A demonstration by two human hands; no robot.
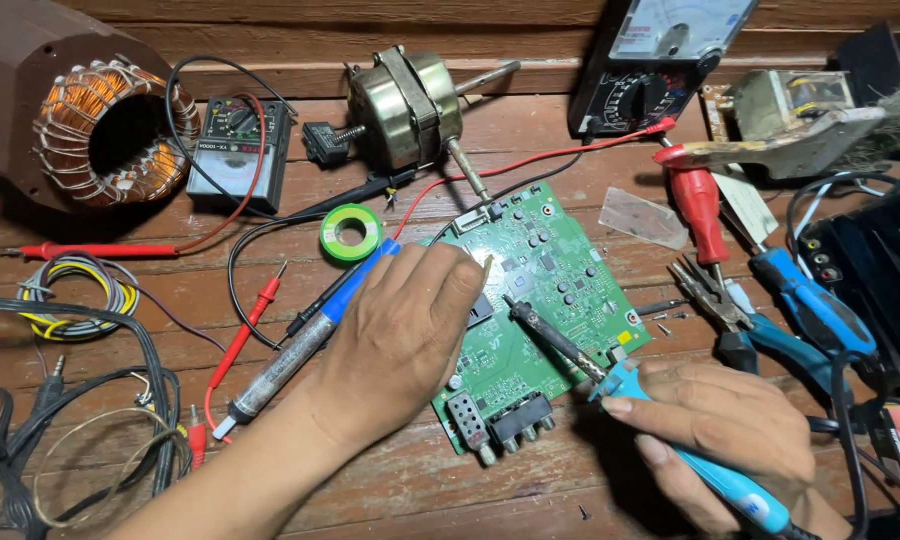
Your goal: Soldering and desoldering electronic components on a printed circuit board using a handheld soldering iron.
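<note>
Stator housing [65, 105], brown with exposed copper windings, stands well up and left of the working grip; a fan motor [402, 100] and two multimeters, one small [238, 148] and one larger [660, 55], lie beyond it.

Circuit board [540, 300], green, lies flat on the wooden bench [590, 190], directly under both hands. Judged light, rigid and fragile: fine components crowd its face, so hold belongs at the bare edges or the connector block at the near end, never on the populated surface.

Left hand [400, 340] rests palm-down on the board's left half, fingers curled narrow; a blue-and-metal desoldering pump [305, 335] runs beneath it, but whether the fingers close on it cannot be told.

Right hand [720, 430] is wrapped firmly round the blue handle of a soldering iron [570, 350], tip resting on the board just right of the left fingers.

Pliers [770, 320] and a red screwdriver [700, 205] lie right of the iron; a solder reel [350, 233] sits just above the left hand.
</note>
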